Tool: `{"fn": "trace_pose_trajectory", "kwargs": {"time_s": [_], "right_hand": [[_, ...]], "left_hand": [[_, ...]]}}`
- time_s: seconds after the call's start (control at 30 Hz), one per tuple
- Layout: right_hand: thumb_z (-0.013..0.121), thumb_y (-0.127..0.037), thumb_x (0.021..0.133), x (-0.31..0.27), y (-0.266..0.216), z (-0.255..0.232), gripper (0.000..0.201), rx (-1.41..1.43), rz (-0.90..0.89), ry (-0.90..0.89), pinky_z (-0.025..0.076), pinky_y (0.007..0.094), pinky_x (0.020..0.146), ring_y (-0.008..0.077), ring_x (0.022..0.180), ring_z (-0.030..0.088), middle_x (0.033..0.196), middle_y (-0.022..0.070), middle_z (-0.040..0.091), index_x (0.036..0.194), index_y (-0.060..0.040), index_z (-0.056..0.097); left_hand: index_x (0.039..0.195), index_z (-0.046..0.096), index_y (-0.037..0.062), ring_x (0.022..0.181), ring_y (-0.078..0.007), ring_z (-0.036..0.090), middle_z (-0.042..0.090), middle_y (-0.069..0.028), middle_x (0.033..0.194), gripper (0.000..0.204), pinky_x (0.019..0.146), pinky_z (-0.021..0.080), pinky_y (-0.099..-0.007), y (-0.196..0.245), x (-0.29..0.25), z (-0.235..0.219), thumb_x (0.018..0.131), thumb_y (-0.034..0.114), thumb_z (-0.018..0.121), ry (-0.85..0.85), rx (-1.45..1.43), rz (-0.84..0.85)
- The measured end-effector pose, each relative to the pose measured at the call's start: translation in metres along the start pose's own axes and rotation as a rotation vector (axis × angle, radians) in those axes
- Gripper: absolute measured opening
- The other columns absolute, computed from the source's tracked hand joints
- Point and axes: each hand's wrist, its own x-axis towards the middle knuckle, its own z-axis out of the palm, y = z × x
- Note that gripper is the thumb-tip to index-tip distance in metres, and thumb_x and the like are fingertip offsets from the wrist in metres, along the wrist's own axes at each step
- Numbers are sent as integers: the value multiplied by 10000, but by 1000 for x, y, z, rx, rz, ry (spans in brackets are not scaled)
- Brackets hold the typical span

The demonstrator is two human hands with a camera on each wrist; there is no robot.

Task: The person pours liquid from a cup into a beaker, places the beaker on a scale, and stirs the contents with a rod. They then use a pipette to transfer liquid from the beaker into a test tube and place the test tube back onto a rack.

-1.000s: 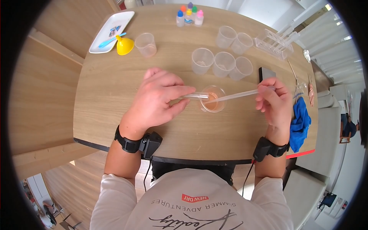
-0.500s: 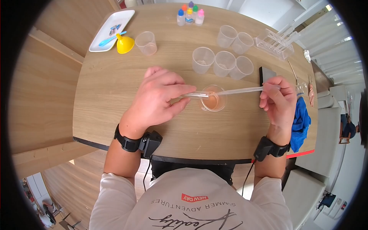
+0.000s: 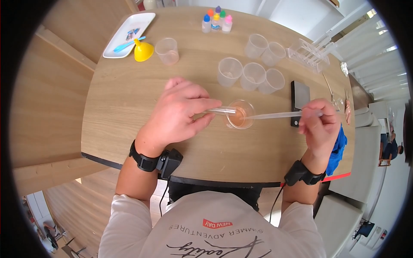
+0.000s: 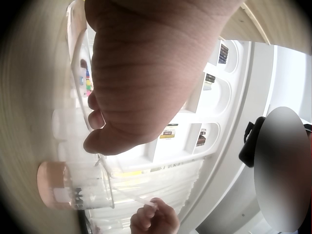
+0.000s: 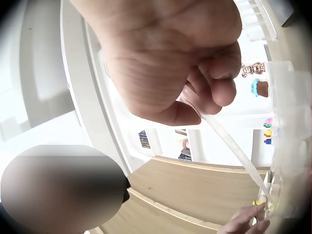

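My left hand [image 3: 178, 114] pinches a clear tube [image 3: 226, 110] between thumb and fingers, its end over the rim of a clear cup [image 3: 249, 122]. Pinkish-orange liquid fills the cup's lower part, also seen in the left wrist view as a cup [image 4: 51, 185] standing on the table. The right hand [image 3: 319, 124] grips a translucent plastic dropper [image 3: 275, 115] near its bulb end, which the fingers mostly hide. Lying almost level, the dropper points left, its tip overlapping the cup's mouth close to the tube's end.
Several cups [image 3: 230, 72] stand behind the work, with a tube rack [image 3: 307, 56] beyond. A flat black device [image 3: 302, 92] and a blue cloth [image 3: 337, 150] lie at the right. Far left are a cup [image 3: 167, 50], yellow funnel [image 3: 143, 50] and white tray [image 3: 115, 48]; capped bottles [image 3: 216, 23] stand behind.
My right hand has moved right and toward my body, drawing the dropper back to a nearly level position with its tip at the cup. The left hand and tube have stayed nearly still.
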Motion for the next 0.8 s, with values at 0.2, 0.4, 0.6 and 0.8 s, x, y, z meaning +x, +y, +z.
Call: {"fn": "trace_pose_trajectory", "kwargs": {"time_s": [0.2,0.4,0.6,0.8], "right_hand": [[748,24,816,-10,-4,28,101,-327,-99,-157,390,197,492,21,551,499,691,-14,623,867,-17,672],[764,-6,815,-8,-3,36,101,-446,-160,-187,414,200,495,33,548,536,653,20,616,861,-3,675],[759,-34,840,-9,3,38,82,-458,-112,-199,424,222,495,70,521,539,641,52,620,859,-1,685],[748,-32,848,-8,5,38,64,-517,-125,-222,402,245,482,116,485,515,618,83,583,841,-3,691]], "left_hand": [[981,773,114,822,-212,582,637,-26,867,296,875,379,-360,1,0,1,691,62,803,-10,-6,-4],[979,772,111,823,-213,584,637,-29,865,293,876,379,-361,1,0,1,692,62,803,-10,-9,-5],[981,770,107,827,-213,588,640,-34,868,297,871,376,-358,1,1,1,690,61,805,-14,0,2],[981,769,106,826,-211,589,641,-32,868,300,862,377,-357,1,1,1,686,61,806,-13,1,12]]}}
